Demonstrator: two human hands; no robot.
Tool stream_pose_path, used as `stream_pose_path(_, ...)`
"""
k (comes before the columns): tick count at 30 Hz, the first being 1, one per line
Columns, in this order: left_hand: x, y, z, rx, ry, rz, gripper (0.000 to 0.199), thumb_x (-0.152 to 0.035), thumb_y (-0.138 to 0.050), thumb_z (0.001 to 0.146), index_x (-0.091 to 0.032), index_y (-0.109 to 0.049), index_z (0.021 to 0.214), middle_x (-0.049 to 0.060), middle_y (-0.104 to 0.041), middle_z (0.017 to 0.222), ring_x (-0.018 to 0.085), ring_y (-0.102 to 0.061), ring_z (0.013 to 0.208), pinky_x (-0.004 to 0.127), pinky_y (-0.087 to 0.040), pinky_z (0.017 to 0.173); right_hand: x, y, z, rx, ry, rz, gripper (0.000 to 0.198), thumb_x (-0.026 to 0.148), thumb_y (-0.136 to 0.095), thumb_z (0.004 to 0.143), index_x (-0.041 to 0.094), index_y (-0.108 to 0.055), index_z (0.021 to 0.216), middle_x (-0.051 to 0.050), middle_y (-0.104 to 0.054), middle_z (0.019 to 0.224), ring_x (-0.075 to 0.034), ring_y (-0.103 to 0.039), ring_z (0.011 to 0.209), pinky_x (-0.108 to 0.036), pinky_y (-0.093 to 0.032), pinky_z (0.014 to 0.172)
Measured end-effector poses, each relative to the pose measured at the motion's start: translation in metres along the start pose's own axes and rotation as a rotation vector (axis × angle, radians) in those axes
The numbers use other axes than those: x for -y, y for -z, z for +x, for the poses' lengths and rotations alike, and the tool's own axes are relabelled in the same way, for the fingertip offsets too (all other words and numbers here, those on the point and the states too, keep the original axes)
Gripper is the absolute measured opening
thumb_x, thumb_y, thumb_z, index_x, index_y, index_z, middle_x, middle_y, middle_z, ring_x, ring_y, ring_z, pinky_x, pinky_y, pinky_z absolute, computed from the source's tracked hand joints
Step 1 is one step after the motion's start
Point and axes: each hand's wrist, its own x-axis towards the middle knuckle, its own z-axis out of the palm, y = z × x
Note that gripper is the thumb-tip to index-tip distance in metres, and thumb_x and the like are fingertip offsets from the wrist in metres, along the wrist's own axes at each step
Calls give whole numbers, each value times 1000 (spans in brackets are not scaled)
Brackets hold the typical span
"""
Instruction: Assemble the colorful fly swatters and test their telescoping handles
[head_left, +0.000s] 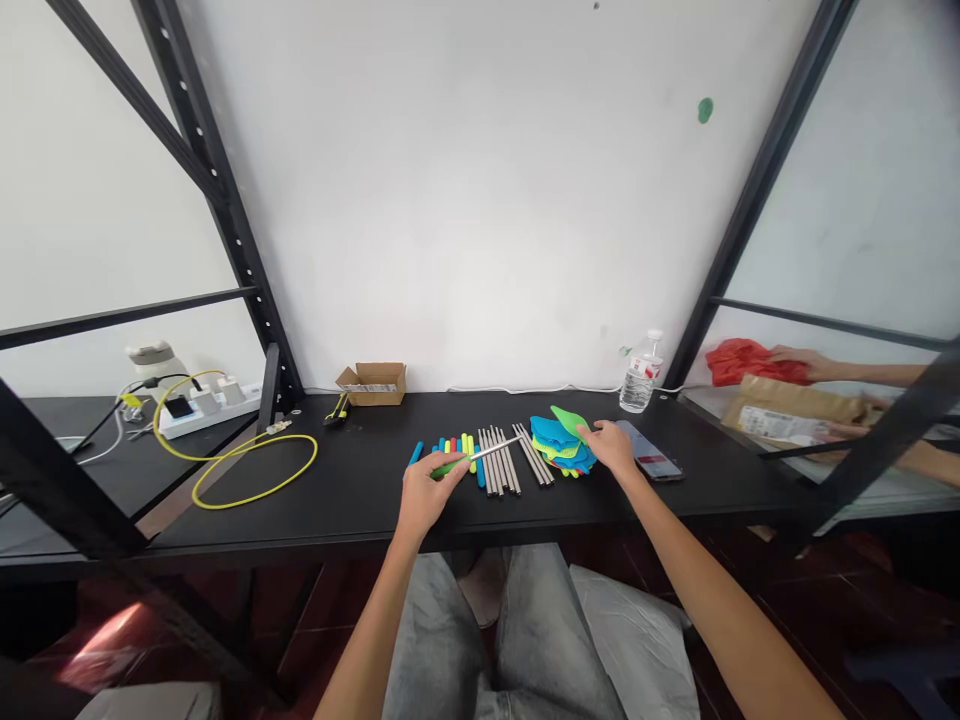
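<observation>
My left hand (429, 488) is closed around the green grip of a thin metal rod (496, 449), which points right across the desk. Between the fingers of my right hand (609, 445) is a flat green plastic piece, like a fly swatter head (568, 418). Beneath it lies a pile of similar blue and yellow-green pieces (555, 434), some with mesh. Left of the pile, metal rods (499, 468) lie side by side in two groups. Coloured grips (471, 455) in blue, yellow and red form a row, partly hidden by my left hand.
A phone (651, 452) and a water bottle (643, 372) are at the right. Farther left are a small cardboard box (375, 384), a yellow-black object (337, 410) and a looped yellow cable (255, 487). Beyond the right frame post, another person's hands handle a red bag (742, 362) and brown package (780, 410).
</observation>
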Motion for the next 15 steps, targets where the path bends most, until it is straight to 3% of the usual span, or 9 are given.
stream_pose_path(6, 0, 0, 1, -4, 4, -13, 28, -48, -64, 84, -25, -77, 93, 2, -75, 87, 20, -66, 77, 28, -47, 67, 3, -13, 1, -10, -48, -74, 65, 49, -60, 82, 3, -57, 128, -25, -64, 120, -39, -58, 117, -40, -44, 92)
stream_pose_path(15, -1, 0, 1, -8, 14, -15, 29, -48, -64, 83, -24, -77, 92, 3, -75, 85, 20, -65, 75, 28, -47, 65, 0, -16, 7, 16, -68, -53, 81, 50, -69, 73, 2, -50, 136, -29, -58, 127, -42, -52, 123, -44, -43, 95)
